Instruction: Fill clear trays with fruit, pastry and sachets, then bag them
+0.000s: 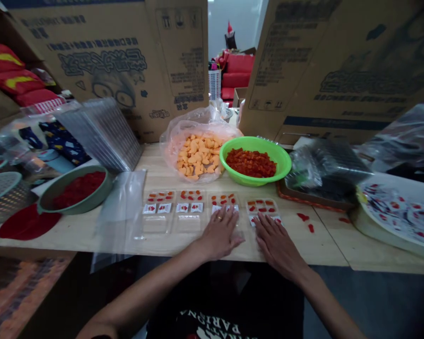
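Transparent plastic trays (157, 226) stand in a row on the wooden table, their back compartments holding small red and orange gummy-like pieces (188, 194). Small white printed packets (163, 207) lie in the middle compartments. My left hand (221, 234) rests flat over the third tray (223, 194) from the left, fingers stretched onto its packets. Over the rightmost tray (261, 201), my right hand (279, 242) lies with fingers extended, touching the packets there. Both hands are open, and they partly hide the front compartments beneath them.
Behind the trays are a bag of orange pieces (199, 157) and a green bowl of red pieces (256, 170). A grey-green bowl (108, 188) and plastic sleeves (122, 212) lie left. At right sits a white basin of packets (374, 235). Cardboard boxes (183, 56) wall the back.
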Motion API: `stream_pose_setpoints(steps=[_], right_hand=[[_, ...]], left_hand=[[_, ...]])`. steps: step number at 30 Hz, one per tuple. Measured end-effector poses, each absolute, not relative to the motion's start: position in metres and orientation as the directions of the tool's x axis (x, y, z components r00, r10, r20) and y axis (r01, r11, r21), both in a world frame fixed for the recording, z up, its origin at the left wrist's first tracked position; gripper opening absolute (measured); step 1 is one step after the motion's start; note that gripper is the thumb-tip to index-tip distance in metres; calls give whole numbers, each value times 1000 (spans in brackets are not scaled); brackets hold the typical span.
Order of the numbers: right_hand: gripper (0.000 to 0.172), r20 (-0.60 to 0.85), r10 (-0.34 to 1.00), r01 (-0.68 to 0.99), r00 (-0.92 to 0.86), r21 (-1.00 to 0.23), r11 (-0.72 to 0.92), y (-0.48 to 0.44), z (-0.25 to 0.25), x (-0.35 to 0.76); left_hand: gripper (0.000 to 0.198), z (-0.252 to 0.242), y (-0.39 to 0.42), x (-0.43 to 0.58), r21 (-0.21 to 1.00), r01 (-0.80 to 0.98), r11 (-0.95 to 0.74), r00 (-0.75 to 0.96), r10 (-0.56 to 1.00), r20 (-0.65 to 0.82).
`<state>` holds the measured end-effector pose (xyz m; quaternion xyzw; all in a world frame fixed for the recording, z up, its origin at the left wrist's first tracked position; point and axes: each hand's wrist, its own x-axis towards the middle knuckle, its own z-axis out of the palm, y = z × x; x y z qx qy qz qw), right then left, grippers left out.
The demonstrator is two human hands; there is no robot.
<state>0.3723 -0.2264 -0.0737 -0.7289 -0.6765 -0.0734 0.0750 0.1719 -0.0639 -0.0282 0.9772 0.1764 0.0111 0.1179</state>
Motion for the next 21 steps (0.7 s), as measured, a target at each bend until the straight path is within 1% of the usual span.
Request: stream_pose_setpoints(steps=[3,5,6,8,11,13,14,15,16,17,18,20,21], right_hand=[[52,288,956,997,57,39,-71,-226,-82,375],[49,346,936,997,56,35,-73,-221,-86,379],[48,372,926,997,63,15,-74,-217,-85,382],[46,408,908,995,97,-71,-75,-200,-73,385],[46,398,908,957,130,-290,-10,-149,-35,384],[46,350,932,898,99,-436,68,-97,-6,381],[47,313,946,865,81,-494,89,-67,6,378],[47,256,963,839,81,-540,73,-35,15,374],[47,184,978,824,101,-566,21,-3,22,370],[45,96,986,825,136,-563,-59,27,24,365],[42,7,983,833,182,-533,-150,56,24,359],[33,-89,963,842,254,-469,-266,103,13,345],[29,-109,954,847,281,-439,-300,120,5,338]], left_hand=[[81,-30,-68,182,266,307,-914,951,307,-45],[79,-34,-68,183,285,282,-916,959,280,-48],[78,-36,-69,182,294,270,-917,962,271,-40],[77,-39,-71,180,320,257,-912,964,265,-17],[79,-35,-69,179,388,240,-890,965,262,3],[80,-23,-52,182,421,235,-876,956,286,63],[77,-14,-36,184,426,254,-869,937,329,113],[71,-3,-15,186,425,296,-856,903,396,168],[62,7,11,189,423,364,-830,848,483,217],[52,17,40,191,425,450,-786,779,578,245],[42,25,71,194,430,541,-723,704,669,241],[33,34,132,200,435,715,-547,548,825,136],[31,33,157,203,434,751,-497,504,857,109]])
